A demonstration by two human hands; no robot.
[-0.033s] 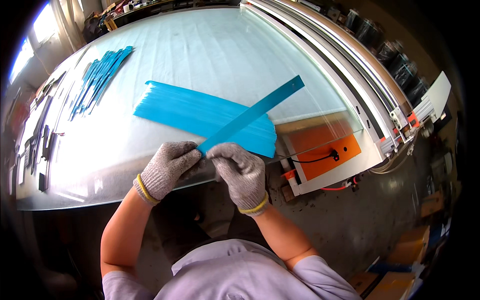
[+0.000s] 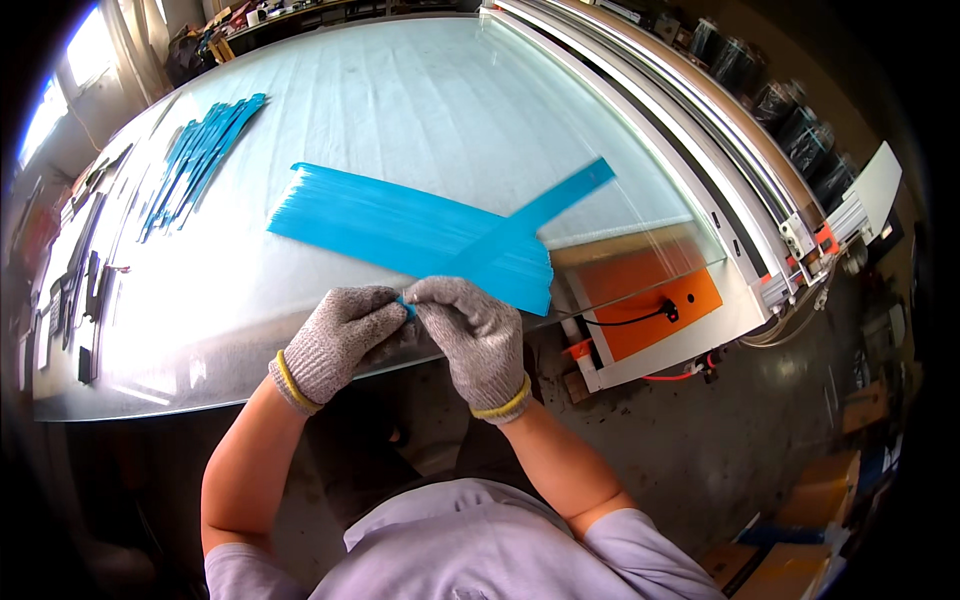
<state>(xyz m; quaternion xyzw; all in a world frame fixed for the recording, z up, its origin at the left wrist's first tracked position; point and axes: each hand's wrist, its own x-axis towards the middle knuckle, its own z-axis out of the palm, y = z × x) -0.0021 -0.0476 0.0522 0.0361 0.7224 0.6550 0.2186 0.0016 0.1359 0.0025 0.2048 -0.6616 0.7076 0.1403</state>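
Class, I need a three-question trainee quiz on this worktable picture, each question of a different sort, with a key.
1. True or false: both hands wear grey knit gloves.
2. The long blue strip is held by: A the left hand only, B both hands, C neither.
3. Fill in: the orange panel lies to the person's ____ of the blue sheet.

Key: 1 true. 2 B, the right hand pinches it too. 3 right.
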